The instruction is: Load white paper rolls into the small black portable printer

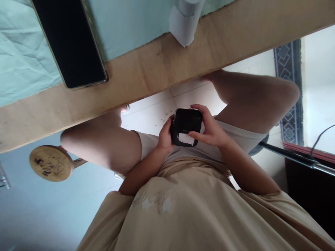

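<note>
A small black box-like device [187, 118] with rounded corners is held above my lap, between my two hands. A white piece of paper [185, 138] shows on its lower face; whether it comes out of the device or lies on it I cannot tell. My left hand [165, 136] is closed around the device's left side, its fingers partly hidden behind it. From the right, my right hand [210, 130] grips the device, the thumb at the paper's edge and the other fingers at the top right corner.
Ahead runs a wooden table edge [146, 69] with a pale green cloth [131, 24]. On it lie a black smartphone [72, 38] and a roll of white paper [187, 21] overhanging the cloth. A round wooden paddle-like thing [51, 163] is at left, a metal bar [290, 153] at right.
</note>
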Demonstrator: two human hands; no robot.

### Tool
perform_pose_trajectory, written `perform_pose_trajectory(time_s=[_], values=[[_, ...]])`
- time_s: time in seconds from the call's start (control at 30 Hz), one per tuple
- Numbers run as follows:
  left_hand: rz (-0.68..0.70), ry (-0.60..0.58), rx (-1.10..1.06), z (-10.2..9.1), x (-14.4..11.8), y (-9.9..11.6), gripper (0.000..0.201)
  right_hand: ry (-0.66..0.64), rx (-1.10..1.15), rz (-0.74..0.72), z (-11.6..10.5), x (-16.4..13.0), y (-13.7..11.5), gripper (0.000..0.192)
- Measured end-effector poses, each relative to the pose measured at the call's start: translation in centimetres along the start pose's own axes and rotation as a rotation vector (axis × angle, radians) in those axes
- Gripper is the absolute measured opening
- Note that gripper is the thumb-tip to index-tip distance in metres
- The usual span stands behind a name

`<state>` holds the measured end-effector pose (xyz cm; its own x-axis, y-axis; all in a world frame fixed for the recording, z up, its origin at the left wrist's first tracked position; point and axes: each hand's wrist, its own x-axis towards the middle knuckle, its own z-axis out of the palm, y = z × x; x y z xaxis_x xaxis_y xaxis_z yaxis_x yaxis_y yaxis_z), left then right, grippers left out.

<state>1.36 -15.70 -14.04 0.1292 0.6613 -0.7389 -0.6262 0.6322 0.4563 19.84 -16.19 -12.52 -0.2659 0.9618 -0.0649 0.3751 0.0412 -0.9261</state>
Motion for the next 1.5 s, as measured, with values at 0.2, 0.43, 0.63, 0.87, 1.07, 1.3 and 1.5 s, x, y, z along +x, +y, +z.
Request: perform_pose_trajectory(time_s=[0.2, 0.43, 0.63, 0.87, 1.07, 1.3, 1.5], values=[[-0.065, -0.010, -0.053, 0.5, -0.5, 0.2, 0.025, 0.156, -0.301, -0.128, -0.9, 0.7, -1.6, 0.061], [-0.111, -0.008, -0.029, 0.7, -0.6, 0.2, 0.027, -0.010, -0.363, -0.130, -1.3, 0.6, -2.0, 0.059], [-0.098, -0.055, 0.097, 0.3, -0.2, -0.4, 0.037, 0.386, -0.390, -0.038, -1.4, 1.4, -3.3, 0.038], [-0.038, -0.085, 0.156, 0.1, -0.1, -0.4, 0.044, 0.483, -0.540, 0.049, -1.8, 1.6, -4.9, 0.037], [0.015, -0.073, 0.191, 0.3, -0.2, -0.2, 0.043, 0.058, -0.709, 0.150, 0.2, 1.2, -4.5, 0.030], [0.029, -0.058, 0.249, -0.3, -0.2, -0.5, 0.034, -0.209, -0.800, 0.264, 0.5, 1.3, -5.4, 0.023], [-0.022, -0.043, 0.324, -0.6, -0.1, -0.7, 0.034, -0.280, -0.815, 0.376, 0.6, 1.8, -5.6, 0.027]])
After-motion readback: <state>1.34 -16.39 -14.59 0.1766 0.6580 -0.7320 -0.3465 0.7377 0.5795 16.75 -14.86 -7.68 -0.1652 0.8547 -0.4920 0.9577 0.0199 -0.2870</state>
